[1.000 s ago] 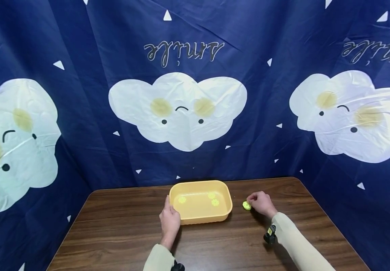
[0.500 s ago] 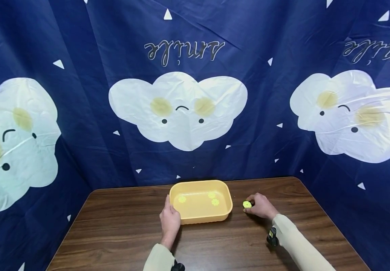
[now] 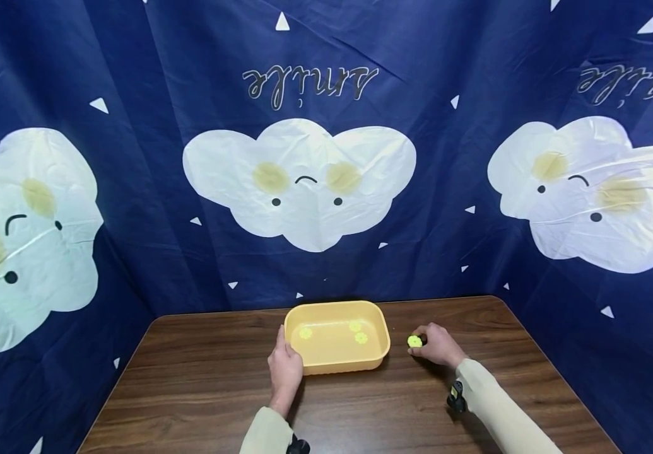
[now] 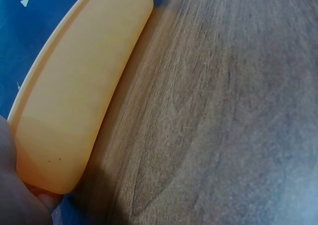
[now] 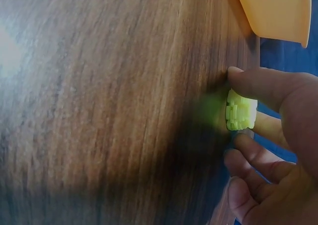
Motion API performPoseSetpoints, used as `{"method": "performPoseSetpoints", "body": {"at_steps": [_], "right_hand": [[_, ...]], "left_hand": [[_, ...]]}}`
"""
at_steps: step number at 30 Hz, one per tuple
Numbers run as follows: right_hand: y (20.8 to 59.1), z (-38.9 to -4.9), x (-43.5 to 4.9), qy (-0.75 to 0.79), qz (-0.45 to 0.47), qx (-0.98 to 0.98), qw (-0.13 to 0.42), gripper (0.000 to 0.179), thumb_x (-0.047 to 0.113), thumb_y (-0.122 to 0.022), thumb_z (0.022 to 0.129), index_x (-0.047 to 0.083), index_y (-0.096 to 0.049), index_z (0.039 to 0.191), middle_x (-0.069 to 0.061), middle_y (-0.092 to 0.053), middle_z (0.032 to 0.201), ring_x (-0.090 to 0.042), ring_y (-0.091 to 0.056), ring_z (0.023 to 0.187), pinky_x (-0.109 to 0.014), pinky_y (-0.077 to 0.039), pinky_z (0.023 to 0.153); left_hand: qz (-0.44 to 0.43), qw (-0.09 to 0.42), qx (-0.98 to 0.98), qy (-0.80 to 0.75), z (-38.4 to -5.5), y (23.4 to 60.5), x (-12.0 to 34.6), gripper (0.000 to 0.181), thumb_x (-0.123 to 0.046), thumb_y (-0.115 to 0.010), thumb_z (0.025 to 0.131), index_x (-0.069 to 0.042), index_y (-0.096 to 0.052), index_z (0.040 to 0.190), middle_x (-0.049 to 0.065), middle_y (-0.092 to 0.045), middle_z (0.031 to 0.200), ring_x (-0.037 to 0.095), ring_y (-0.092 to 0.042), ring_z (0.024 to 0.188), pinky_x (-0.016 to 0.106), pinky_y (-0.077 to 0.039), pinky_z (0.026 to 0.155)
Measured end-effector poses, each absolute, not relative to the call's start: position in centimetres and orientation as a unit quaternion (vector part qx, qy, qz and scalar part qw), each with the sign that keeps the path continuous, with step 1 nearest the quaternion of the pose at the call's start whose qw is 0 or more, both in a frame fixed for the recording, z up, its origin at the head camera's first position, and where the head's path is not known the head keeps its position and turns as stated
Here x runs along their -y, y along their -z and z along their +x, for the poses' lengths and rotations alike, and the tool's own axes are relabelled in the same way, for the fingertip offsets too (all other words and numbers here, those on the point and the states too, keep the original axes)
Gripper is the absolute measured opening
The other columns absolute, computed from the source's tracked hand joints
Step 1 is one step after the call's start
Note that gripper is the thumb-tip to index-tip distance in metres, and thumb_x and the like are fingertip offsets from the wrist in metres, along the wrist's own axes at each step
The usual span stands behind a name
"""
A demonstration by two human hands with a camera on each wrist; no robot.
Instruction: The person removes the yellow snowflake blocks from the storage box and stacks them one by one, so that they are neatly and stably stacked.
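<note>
My left hand [image 3: 286,372] holds the near left corner of a shallow yellow plastic bin [image 3: 337,367], index finger stretched along its left side. In the left wrist view, the bin's outer wall [image 4: 74,96] runs up from that hand. To the right of the bin, my right hand [image 3: 441,346] pinches a small yellow-green flower-shaped piece [image 3: 414,341] between thumb and index finger, close over the table. Seen from the right wrist, the piece [image 5: 241,111] shows a notched edge, and the other fingers are curled below it.
Three similar flower-shaped pieces lie in the bin, one at the left [image 3: 305,333] and two at the right. The brown wood-grain table [image 3: 201,378] ends at a blue curtain [image 3: 326,271] with clouds, which stands behind and on both sides.
The right thumb and index finger have spread from the top of the flower-shaped piece to its sides. The left hand and bin stay in place.
</note>
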State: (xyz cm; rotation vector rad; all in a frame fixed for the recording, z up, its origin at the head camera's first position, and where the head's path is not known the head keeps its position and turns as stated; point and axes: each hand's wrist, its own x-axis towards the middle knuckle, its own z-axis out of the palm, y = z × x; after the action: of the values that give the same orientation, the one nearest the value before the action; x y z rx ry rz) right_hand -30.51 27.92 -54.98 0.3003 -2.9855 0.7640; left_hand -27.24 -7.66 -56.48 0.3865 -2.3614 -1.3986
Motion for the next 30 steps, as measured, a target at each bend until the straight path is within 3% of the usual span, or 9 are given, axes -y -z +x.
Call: {"method": "performPoseSetpoints", "body": {"at_steps": [16,24,30], "right_hand": [[54.3,-30.5,-27.7,-0.249,0.089,0.964,0.016,0.040,0.026,-0.088,0.073,0.003,-0.073,0.101,-0.005,-0.064,0.086,-0.018,-0.056,0.080,-0.034,-0.049,0.070],[52.2,-32.0,-26.4,-0.272,0.073,0.958,0.046,0.049,0.034,-0.082,0.082,-0.001,-0.068,0.114,-0.015,-0.068,0.107,-0.030,-0.063,0.097,-0.048,-0.052,0.088],[49.5,-33.9,-22.5,-0.302,0.081,0.946,0.082,0.039,0.032,-0.077,0.087,0.003,-0.070,0.113,-0.011,-0.067,0.100,-0.025,-0.061,0.092,-0.041,-0.052,0.084]], "left_hand": [[0.133,0.193,0.836,0.496,-27.4,56.5,7.7,0.051,0.000,-0.044,0.100,-0.001,-0.045,0.151,0.030,-0.060,0.135,0.046,-0.060,0.122,0.057,-0.048,0.102],[0.134,0.189,0.835,0.500,-27.6,56.6,7.7,0.052,-0.001,-0.044,0.100,-0.002,-0.044,0.152,0.029,-0.059,0.138,0.045,-0.059,0.125,0.057,-0.047,0.104],[0.134,0.197,0.834,0.497,-27.4,56.7,7.7,0.051,0.000,-0.046,0.099,-0.001,-0.046,0.151,0.030,-0.061,0.134,0.045,-0.060,0.122,0.057,-0.048,0.103]]}}
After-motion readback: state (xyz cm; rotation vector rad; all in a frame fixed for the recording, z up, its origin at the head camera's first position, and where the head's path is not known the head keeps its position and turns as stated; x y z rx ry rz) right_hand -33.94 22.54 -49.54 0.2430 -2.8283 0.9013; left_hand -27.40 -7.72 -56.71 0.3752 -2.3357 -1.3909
